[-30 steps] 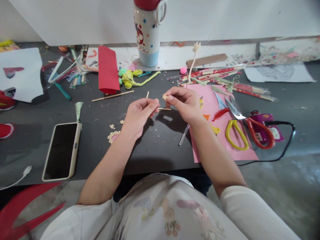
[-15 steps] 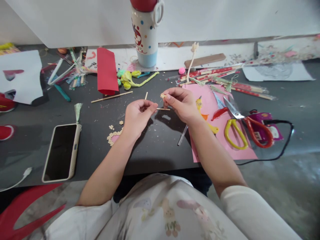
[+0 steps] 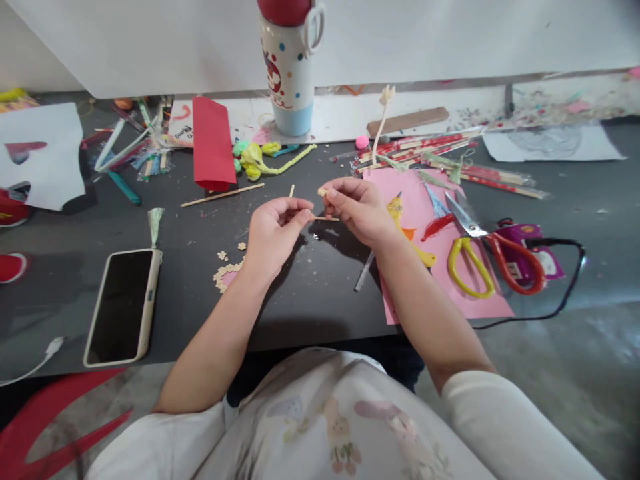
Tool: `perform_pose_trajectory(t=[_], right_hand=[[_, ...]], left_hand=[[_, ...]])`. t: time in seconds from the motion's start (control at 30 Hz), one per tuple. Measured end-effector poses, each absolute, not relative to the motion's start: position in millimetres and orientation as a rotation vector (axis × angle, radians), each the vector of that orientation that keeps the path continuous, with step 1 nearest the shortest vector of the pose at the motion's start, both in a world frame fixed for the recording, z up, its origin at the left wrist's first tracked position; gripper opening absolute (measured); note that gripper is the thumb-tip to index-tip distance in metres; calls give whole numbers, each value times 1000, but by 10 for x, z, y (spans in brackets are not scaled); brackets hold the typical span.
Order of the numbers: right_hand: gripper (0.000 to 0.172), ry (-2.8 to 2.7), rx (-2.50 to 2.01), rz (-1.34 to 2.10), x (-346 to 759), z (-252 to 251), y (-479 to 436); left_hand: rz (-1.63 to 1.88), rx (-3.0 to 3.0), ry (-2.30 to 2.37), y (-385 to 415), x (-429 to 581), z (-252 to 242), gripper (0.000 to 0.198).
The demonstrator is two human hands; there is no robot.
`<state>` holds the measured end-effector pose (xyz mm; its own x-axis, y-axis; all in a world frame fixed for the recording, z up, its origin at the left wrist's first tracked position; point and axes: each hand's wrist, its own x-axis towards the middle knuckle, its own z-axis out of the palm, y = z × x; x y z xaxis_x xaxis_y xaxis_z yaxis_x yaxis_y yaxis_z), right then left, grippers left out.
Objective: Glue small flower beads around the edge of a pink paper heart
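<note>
My left hand [image 3: 277, 235] is closed in a pinch, thumb against forefinger, above the dark table; whatever lies between the tips is too small to make out. A thin wooden stick [image 3: 327, 219] runs from beside those fingertips toward the right, and I cannot tell whether it is held or lies on the table. Thumb and fingers of my right hand [image 3: 361, 210] grip a small pale beige craft piece [image 3: 323, 192]. Below my left wrist, partly covered by it, sits a pink shape edged with small beige flowers [image 3: 220, 277]. Loose little flowers [image 3: 242, 246] lie beside it.
A phone [image 3: 123, 307] lies to the left. Scissors [image 3: 475, 240] rest on pink paper [image 3: 400, 293] to the right. At the back stand a bottle [image 3: 290, 73], a red paper piece [image 3: 214, 143], yellow yarn [image 3: 255, 160] and packaged sticks [image 3: 425, 150].
My two hands stay close together in nearly the same pose. The left fingertips have drawn slightly left, and the right hand with its beige piece has shifted a little left too.
</note>
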<state>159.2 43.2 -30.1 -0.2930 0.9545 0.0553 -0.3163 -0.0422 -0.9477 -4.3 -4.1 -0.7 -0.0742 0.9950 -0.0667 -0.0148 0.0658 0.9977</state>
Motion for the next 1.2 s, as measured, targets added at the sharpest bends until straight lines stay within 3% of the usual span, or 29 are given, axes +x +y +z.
perform_pose_trajectory(t=[0.53, 1.2], right_hand=[[29, -1146, -775, 1581, 1590, -243, 409], [26, -1134, -755, 1607, 1589, -245, 404]], left_hand=[[1278, 1062, 1202, -20, -32, 6, 30], [1295, 1052, 1199, -10, -38, 10, 23]])
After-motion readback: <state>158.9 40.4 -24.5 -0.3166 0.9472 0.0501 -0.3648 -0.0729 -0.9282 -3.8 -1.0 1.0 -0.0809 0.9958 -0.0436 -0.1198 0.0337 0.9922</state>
